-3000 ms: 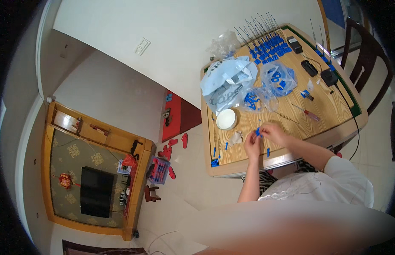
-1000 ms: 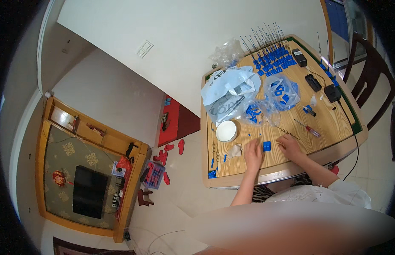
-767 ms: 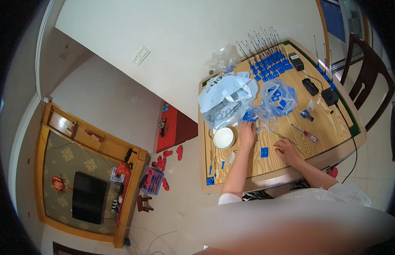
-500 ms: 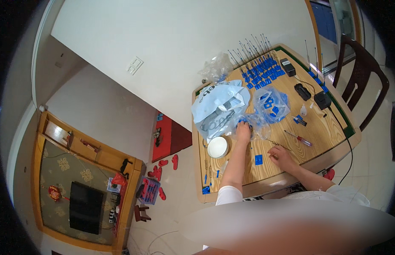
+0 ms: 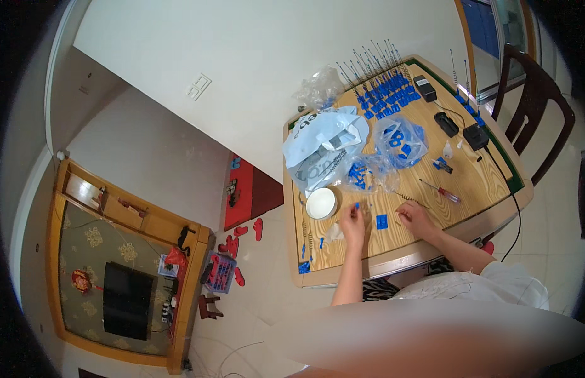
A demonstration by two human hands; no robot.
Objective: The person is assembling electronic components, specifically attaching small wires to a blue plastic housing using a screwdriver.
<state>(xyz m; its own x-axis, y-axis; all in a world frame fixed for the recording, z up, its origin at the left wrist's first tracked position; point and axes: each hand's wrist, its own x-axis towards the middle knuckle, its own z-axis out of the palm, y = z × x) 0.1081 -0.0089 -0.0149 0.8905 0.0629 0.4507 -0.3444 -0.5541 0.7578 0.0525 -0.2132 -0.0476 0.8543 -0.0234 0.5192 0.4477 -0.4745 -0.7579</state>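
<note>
We've got our left hand [image 5: 353, 222] on the wooden counter [image 5: 475, 183], fingers pinching a tiny blue plastic piece [image 5: 357, 206]. Small blue square part [image 5: 381, 221] lies btwn both hands; right hand [image 5: 416, 217] curled, grip unclear.

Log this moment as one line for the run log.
left hand: pinching small blue part | right hand: resting on wooden table | blue square piece: between hands | white bowl: beside left hand
</note>
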